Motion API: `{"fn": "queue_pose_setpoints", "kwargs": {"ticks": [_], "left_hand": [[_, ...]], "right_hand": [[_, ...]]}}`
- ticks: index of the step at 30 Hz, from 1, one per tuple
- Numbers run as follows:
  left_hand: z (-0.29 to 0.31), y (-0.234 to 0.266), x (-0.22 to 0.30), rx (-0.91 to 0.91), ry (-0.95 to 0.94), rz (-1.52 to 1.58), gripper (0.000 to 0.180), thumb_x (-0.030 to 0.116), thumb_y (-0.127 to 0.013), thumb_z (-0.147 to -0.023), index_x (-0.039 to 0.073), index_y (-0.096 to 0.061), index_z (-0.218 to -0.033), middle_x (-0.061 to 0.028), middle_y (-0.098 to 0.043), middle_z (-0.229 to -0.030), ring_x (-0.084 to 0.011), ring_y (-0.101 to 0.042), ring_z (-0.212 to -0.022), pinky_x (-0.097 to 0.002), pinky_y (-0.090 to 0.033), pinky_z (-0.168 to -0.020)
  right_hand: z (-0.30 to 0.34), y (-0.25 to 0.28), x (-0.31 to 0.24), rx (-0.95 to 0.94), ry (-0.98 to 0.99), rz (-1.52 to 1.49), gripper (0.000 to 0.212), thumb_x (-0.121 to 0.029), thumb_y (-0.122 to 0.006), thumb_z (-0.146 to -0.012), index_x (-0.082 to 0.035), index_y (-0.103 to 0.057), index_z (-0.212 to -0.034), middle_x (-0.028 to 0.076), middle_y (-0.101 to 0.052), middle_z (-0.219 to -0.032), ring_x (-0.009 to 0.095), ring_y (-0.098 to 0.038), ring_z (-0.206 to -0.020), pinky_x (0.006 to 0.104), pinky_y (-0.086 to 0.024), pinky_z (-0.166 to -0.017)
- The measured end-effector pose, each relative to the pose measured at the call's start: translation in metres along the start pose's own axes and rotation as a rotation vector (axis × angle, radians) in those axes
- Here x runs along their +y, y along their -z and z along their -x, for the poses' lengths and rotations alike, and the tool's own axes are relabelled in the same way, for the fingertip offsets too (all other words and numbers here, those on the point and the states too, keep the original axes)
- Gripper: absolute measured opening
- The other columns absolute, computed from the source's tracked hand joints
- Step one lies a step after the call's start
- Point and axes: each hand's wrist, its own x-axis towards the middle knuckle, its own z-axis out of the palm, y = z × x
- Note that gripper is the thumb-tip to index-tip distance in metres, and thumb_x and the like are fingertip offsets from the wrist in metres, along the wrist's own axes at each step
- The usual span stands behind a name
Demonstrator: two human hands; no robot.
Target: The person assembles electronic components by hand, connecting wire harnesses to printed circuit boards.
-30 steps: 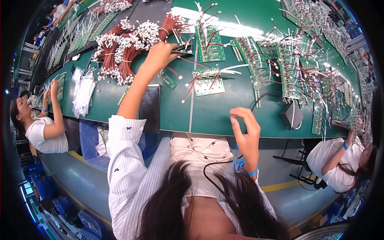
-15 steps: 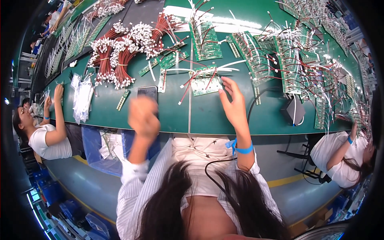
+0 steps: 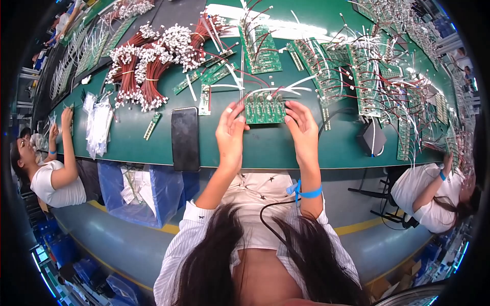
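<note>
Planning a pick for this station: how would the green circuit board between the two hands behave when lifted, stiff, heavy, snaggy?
The green circuit board looks flat and thin, so probably rigid and light. The left hand and right hand touch only its side edges. Its red and white wires trail upward, so they would likely flop and snag on neighbouring boards.

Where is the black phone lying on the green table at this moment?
In the head view the black phone lies flat near the front edge of the green table, just to the left of the left hand and below the red wire bundles.
</note>
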Motion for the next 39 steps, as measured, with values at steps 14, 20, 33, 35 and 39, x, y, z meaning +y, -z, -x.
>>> {"fn": "queue_pose_setpoints", "kwargs": {"ticks": [14,20,33,35,39], "left_hand": [[0.019,-0.014,0.035,-0.319,0.307,0.299,0.03,0.005,-0.054,-0.086,-0.008,-0.047,-0.112,-0.0063,-0.057,-0.092,-0.0079,-0.051,-0.071,-0.0222,-0.042,-0.058],[0.045,-0.034,0.045,-0.195,-0.071,0.03,0.025,-0.008,-0.054,-0.081,-0.009,-0.048,-0.106,-0.0087,-0.056,-0.091,-0.0113,-0.055,-0.08,-0.0229,-0.047,-0.067],[0.032,-0.032,0.045,-0.016,-0.298,-0.137,0.009,-0.002,-0.054,-0.082,-0.003,-0.059,-0.089,-0.0078,-0.055,-0.095,-0.0119,-0.051,-0.088,-0.0238,-0.04,-0.077],[0.025,-0.033,0.053,-0.047,-0.248,-0.103,0.006,-0.001,-0.055,-0.083,-0.002,-0.058,-0.088,-0.0065,-0.055,-0.092,-0.0101,-0.05,-0.085,-0.0227,-0.04,-0.074],[0.022,-0.02,0.056,-0.31,-0.083,-0.152,0.007,0.004,-0.059,-0.083,-0.002,-0.056,-0.083,-0.0021,-0.055,-0.08,-0.0057,-0.049,-0.074,-0.0201,-0.04,-0.067]], "right_hand": [[0.035,0.008,-0.035,0.096,0.436,0.453,0.019,0.003,-0.059,-0.077,0.002,-0.061,-0.096,0.014,-0.055,-0.114,0.025,-0.052,-0.106,0.0342,-0.041,-0.091],[0.045,-0.019,-0.051,-0.028,0.714,0.851,0.049,-0.009,-0.069,-0.067,0.001,-0.055,-0.113,0.02,-0.053,-0.116,0.036,-0.052,-0.107,0.0418,-0.043,-0.087],[0.053,-0.024,-0.047,0.147,0.213,0.021,0.027,-0.002,-0.042,-0.091,0.012,-0.045,-0.114,0.013,-0.059,-0.1,0.026,-0.064,-0.083,0.0286,-0.051,-0.074],[0.049,-0.018,-0.048,0.062,0.156,-0.184,0.027,-0.005,-0.042,-0.092,0.012,-0.046,-0.113,0.014,-0.059,-0.1,0.027,-0.064,-0.084,0.0303,-0.051,-0.076],[0.048,-0.013,-0.051,-0.082,0.068,-0.31,0.025,-0.003,-0.047,-0.089,0.01,-0.047,-0.111,0.013,-0.059,-0.099,0.023,-0.062,-0.085,0.0302,-0.051,-0.077]]}}
